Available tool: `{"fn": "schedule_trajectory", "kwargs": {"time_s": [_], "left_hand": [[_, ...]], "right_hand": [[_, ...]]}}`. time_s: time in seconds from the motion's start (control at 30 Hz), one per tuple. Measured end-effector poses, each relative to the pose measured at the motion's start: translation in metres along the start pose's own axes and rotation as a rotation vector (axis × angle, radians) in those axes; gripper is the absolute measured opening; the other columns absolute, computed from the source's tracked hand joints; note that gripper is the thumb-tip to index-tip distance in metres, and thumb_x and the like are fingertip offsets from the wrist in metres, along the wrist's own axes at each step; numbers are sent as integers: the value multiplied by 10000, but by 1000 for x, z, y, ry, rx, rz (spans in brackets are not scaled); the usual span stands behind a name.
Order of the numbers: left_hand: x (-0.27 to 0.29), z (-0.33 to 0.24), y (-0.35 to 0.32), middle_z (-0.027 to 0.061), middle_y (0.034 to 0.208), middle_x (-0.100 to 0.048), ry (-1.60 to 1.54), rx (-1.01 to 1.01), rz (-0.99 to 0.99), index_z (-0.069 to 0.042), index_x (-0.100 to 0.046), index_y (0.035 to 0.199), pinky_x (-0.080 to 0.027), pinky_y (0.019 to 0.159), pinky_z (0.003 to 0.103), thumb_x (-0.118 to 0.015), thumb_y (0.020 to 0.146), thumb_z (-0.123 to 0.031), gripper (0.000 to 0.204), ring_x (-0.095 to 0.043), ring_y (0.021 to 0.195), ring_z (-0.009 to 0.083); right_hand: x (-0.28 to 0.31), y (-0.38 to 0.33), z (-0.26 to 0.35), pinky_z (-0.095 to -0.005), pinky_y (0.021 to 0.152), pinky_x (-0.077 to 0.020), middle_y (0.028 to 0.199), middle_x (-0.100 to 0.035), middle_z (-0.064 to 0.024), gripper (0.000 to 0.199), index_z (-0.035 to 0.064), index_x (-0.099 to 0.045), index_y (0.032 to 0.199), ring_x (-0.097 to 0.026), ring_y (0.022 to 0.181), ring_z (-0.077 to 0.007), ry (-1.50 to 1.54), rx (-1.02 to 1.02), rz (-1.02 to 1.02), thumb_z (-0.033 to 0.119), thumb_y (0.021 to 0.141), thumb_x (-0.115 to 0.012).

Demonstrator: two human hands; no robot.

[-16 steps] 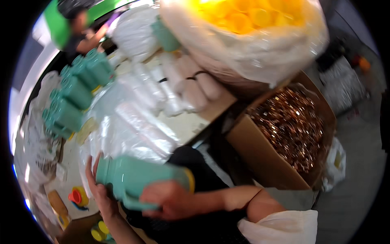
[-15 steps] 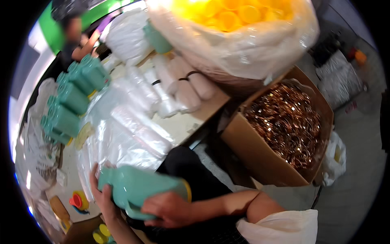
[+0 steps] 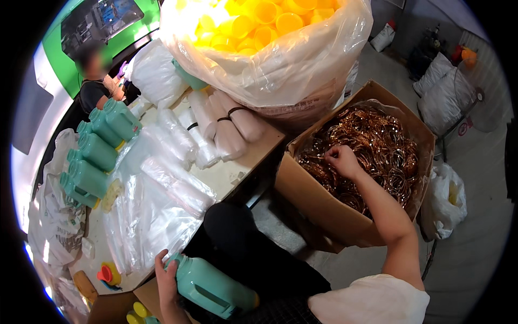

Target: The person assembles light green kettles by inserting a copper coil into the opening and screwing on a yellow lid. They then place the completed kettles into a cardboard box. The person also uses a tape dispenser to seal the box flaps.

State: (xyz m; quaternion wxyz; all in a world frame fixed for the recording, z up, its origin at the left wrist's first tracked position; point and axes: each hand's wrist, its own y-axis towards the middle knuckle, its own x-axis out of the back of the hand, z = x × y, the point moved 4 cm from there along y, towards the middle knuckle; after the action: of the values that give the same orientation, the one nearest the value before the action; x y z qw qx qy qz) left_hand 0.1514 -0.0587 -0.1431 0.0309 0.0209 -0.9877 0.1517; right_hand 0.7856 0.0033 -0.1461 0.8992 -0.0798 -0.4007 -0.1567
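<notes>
My left hand (image 3: pixel 167 275) is closed around the neck end of a teal thermos jug (image 3: pixel 216 286), which lies tilted across my lap with its side handle facing up. A yellow rim shows at its far end. Over the cardboard box (image 3: pixel 310 202) on the right, my right hand (image 3: pixel 342 161) has its fingers pinched together among shiny copper-coloured metal rings (image 3: pixel 377 146). Whatever is between those fingertips is too small to make out. The rings lie in a tangled heap inside the box.
Several teal jugs (image 3: pixel 89 175) stand along the table's left side. Clear plastic bags (image 3: pixel 156 216) and rolled bags (image 3: pixel 229 135) cover the tabletop. A big sack of yellow cups (image 3: pixel 264 81) rises behind. At the far left is another person (image 3: pixel 97 86). A white bag (image 3: pixel 448 200) sits beside the box.
My right hand has left the jug and reached over to the rings in the box. The jug has tipped lower on my lap, still in my left hand. The view has shifted.
</notes>
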Motion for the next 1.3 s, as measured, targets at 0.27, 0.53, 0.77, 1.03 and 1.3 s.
{"fn": "schedule_trajectory", "kwargs": {"time_s": [0.27, 0.53, 0.77, 1.03, 1.3], "left_hand": [[13, 33, 1, 224, 1259, -630, -168, -9, 43, 0, -406, 1439, -501, 1010, 390, -639, 966, -273, 594, -631, 1162, 286], [13, 46, 2, 101, 1270, -583, -157, -15, 47, -35, -475, 1441, -445, 1024, 345, -643, 967, -307, 573, -552, 1163, 193], [10, 32, -2, 140, 1503, -454, -223, -21, 44, -119, -234, 1597, -387, 1075, 347, -450, 1051, -511, 706, -501, 1263, 186], [6, 29, -18, 143, 1436, -543, -269, -207, 95, -17, -385, 1495, -381, 1130, 354, -554, 981, -92, 547, -518, 1315, 205], [5, 37, -35, 154, 1427, -538, -232, -167, -190, 3, -408, 1455, -389, 1134, 366, -525, 939, -79, 535, -517, 1313, 225]], "right_hand": [[32, -31, 66, -442, 830, -493, 963, -622, -137, 90, 37, -659, 936, -615, 969, -357, -139, 252, -84, 100, 885, -698], [-22, -93, 213, -440, 799, -455, 956, -561, -119, 132, 51, -618, 909, -543, 910, -339, -149, 767, -247, 4, 821, -704], [-198, -116, 313, -389, 806, -445, 910, -553, -112, 112, 44, -602, 936, -539, 909, -318, 411, 819, 476, -19, 864, -659], [-282, -169, 311, -316, 886, -432, 1008, -513, -41, 136, 60, -583, 955, -532, 960, -170, 740, 575, 1042, 53, 887, -701], [-317, -205, 293, -266, 973, -419, 1182, -517, -63, 154, 36, -504, 1054, -530, 1081, -117, 1239, 256, 818, 14, 955, -619]]}}
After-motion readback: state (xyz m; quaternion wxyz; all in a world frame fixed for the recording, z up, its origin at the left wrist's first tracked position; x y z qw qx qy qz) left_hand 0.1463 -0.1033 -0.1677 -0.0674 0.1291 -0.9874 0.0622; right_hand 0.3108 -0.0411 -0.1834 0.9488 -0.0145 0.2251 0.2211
